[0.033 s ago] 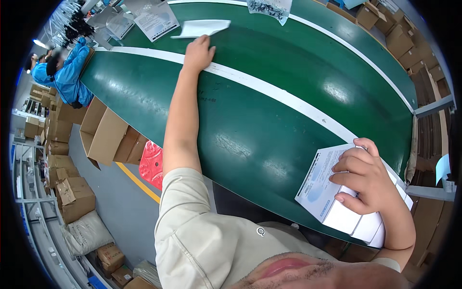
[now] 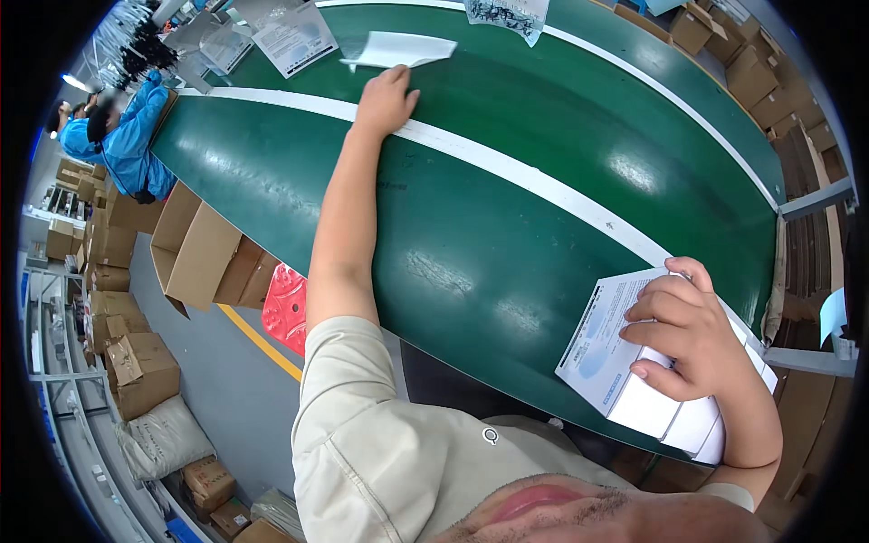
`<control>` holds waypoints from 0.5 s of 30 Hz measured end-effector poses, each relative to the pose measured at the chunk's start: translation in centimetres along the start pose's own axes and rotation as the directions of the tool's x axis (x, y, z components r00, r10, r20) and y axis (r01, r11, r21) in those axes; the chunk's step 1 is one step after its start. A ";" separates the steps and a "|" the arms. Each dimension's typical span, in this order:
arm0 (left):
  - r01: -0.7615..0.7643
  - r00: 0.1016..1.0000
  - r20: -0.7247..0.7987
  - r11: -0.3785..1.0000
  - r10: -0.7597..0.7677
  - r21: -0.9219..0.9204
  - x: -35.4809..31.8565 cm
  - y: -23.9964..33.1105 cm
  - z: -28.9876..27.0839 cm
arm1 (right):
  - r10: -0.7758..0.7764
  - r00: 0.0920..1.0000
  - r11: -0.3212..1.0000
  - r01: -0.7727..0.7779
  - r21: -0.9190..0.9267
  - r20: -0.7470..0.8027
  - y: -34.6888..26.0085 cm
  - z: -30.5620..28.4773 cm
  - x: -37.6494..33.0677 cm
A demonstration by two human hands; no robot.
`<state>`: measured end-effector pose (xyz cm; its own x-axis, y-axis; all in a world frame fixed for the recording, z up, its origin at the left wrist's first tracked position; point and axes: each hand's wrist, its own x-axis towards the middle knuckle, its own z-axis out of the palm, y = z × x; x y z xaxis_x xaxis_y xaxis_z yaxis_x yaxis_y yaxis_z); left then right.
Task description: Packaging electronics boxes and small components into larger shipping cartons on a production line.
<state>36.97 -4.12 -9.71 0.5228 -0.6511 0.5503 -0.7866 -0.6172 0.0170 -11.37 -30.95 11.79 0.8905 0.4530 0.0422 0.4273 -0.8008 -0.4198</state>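
the left arm stretches far across the green conveyor belt (image 2: 543, 181), and the left hand (image 2: 385, 101) lies palm down on its white stripe, fingers loosely curled, just short of a folded white paper (image 2: 398, 50). the right hand (image 2: 692, 335), near on the right, has its fingers closed around a stack of white leaflets (image 2: 625, 376) with a blue-tinted printed face. open cardboard boxes (image 2: 195, 253) stand on the floor to the left; their contents cannot be seen. clear bags (image 2: 507, 14) and a printed sheet (image 2: 294, 41) lie far up the belt.
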 end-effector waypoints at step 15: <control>-0.470 0.826 0.031 0.718 0.563 -0.513 -0.2 22.7 -3.0 | -0.042 0.999 0.999 0.041 -0.034 -0.032 -0.3 -0.1 -0.1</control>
<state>18.05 -16.70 -6.96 -0.0011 -0.8987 0.4385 -0.9792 0.0899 0.1818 -11.56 -30.78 12.03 0.8763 0.4735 0.0888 0.4685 -0.7944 -0.3866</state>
